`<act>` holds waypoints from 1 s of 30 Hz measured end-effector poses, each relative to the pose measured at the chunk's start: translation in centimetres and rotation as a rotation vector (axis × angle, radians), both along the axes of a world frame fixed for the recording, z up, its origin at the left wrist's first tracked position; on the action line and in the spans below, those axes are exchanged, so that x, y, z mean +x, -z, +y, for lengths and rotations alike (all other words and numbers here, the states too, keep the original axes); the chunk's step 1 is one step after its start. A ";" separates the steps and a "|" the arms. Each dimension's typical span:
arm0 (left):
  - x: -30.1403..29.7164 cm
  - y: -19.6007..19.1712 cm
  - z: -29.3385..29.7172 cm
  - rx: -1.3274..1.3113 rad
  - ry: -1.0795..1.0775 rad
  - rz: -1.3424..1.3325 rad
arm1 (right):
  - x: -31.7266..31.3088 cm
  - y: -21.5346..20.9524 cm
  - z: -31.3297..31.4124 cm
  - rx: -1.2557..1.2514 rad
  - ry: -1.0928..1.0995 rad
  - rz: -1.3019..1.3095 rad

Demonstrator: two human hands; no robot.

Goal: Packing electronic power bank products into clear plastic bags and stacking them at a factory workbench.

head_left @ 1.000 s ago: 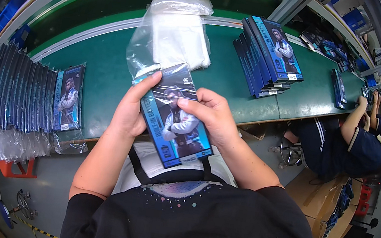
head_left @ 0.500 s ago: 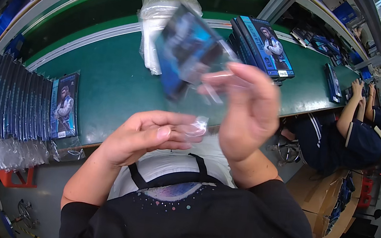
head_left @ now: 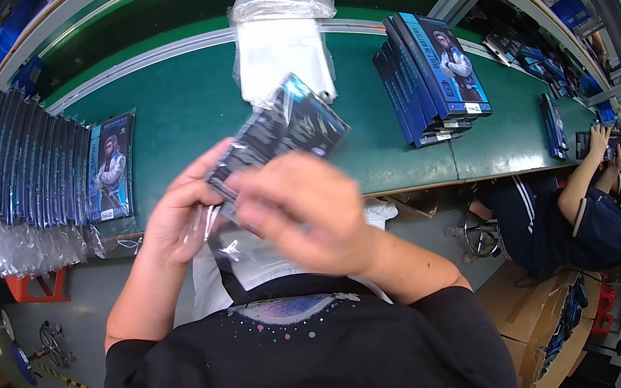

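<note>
Box [head_left: 288,123] now flipped dark side up, left fingers [head_left: 196,194] gripping it, right fingers [head_left: 267,189] blurred, grip unclear

Open passage over the green tabletop [head_left: 172,103]
Between the plastic-wrapped box row [head_left: 34,155] and white bag stack [head_left: 277,50] there is room; the blue box stack [head_left: 424,91] and held box [head_left: 295,119] narrow the gap rightward.

Head-worn wide fisheye view — near above, steeply downward over black shirt [head_left: 335,356] and green bench [head_left: 173,123].
</note>
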State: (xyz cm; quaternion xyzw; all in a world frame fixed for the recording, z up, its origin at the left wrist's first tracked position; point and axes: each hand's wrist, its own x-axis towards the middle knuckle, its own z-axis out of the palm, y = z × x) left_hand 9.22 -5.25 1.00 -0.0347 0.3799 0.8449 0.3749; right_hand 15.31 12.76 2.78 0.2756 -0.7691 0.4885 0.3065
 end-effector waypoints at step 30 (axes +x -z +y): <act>-9.1 4.5 6.4 -1.106 -0.072 2.003 | -4.9 -4.3 16.2 0.267 1.104 -0.058</act>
